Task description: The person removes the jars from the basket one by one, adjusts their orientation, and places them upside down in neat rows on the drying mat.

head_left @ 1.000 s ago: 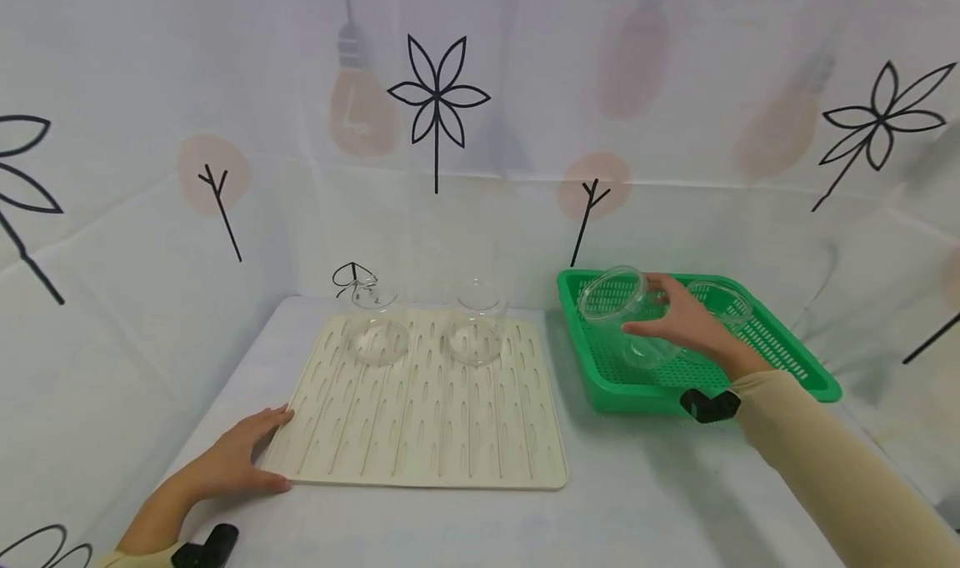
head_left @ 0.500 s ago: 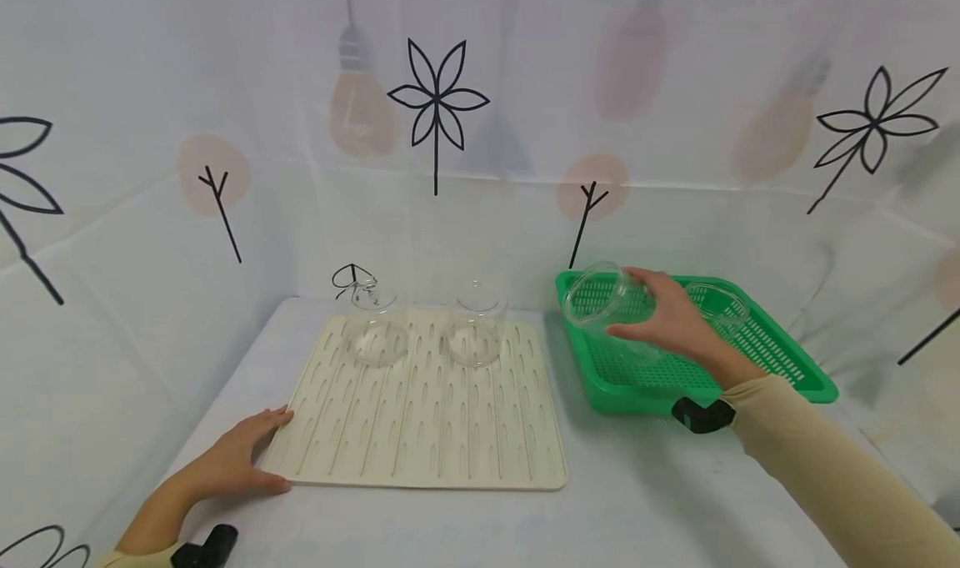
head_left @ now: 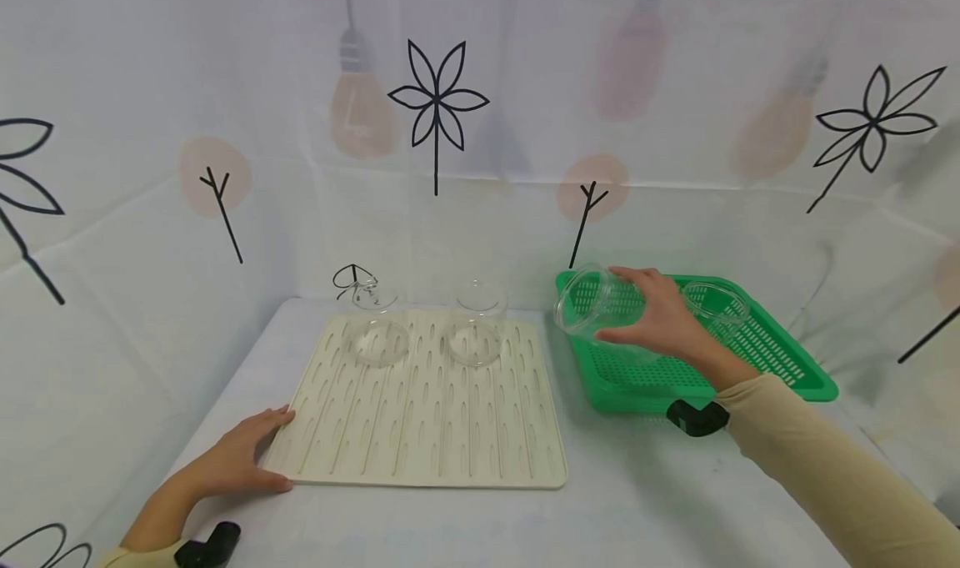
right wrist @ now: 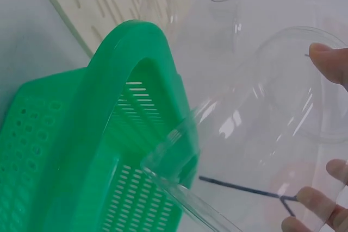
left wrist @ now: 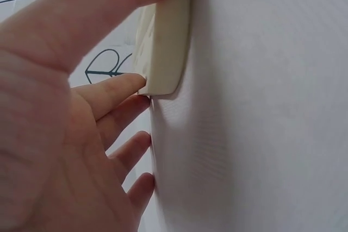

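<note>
In my right hand (head_left: 663,322) I hold a clear drinking glass (right wrist: 244,129), thumb on one side and fingers on the other. The glass is tilted over the left part of a green plastic basket (head_left: 637,399), its wide rim facing left. Another clear glass (head_left: 716,303) sits in the basket behind my hand. My left hand (head_left: 225,461) rests at the front left corner of a cream ridged drying mat (head_left: 427,434), thumb and fingers spread, fingertips at its edge. Two clear glasses, a left one (head_left: 379,343) and a right one (head_left: 476,343), stand at the mat's back.
A white cloth covers the table (head_left: 480,530). Behind it hangs a white curtain (head_left: 517,234) printed with flowers and bulbs. The basket's raised rim (right wrist: 128,42) lies between the held glass and the mat.
My right hand has moved left with the glass, which tips further over on its side toward the basket's left rim. My left hand has stayed at the mat corner.
</note>
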`<act>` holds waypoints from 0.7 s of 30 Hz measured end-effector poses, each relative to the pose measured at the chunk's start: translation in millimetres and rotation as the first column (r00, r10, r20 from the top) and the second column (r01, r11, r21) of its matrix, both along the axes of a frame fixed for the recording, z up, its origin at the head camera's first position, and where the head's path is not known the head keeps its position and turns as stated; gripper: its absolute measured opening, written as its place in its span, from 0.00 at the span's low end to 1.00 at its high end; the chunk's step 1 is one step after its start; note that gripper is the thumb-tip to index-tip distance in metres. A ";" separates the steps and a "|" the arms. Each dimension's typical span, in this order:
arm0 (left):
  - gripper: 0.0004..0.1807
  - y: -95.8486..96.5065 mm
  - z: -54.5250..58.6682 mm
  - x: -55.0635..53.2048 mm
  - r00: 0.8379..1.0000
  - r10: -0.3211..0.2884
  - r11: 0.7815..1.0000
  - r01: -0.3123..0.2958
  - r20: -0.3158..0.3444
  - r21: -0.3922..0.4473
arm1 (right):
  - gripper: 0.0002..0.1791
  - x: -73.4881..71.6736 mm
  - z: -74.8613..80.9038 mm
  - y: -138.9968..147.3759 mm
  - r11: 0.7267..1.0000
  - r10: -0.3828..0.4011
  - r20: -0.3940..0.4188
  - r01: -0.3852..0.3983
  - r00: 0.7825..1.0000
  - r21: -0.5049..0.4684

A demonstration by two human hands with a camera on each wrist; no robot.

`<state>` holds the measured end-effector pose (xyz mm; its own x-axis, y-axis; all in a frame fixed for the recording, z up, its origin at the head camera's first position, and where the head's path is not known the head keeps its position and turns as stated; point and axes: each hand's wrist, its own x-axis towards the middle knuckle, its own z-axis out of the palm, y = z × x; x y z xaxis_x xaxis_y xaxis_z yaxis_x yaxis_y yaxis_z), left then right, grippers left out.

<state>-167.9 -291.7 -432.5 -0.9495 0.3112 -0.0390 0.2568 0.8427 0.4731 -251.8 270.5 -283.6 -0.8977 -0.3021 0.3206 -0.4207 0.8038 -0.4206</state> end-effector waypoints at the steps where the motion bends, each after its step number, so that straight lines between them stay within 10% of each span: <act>1: 0.56 -0.1 0.1 -0.3 1.000 -0.002 1.000 0.002 0.000 0.000 | 0.50 0.5 -0.1 -1.1 1.000 0.000 0.002 0.000 1.000 0.002; 21: 0.57 15.4 11.9 -4.8 0.999 0.004 1.000 -0.005 0.047 0.015 | 0.51 1.5 1.2 -25.0 0.999 0.028 -0.034 -0.027 0.999 0.027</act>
<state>-172.7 -276.3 -420.6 -0.9481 0.3078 -0.0791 0.2301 0.8366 0.4971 -250.2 245.5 -282.4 -0.8777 -0.3353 0.3423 -0.4565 0.8024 -0.3844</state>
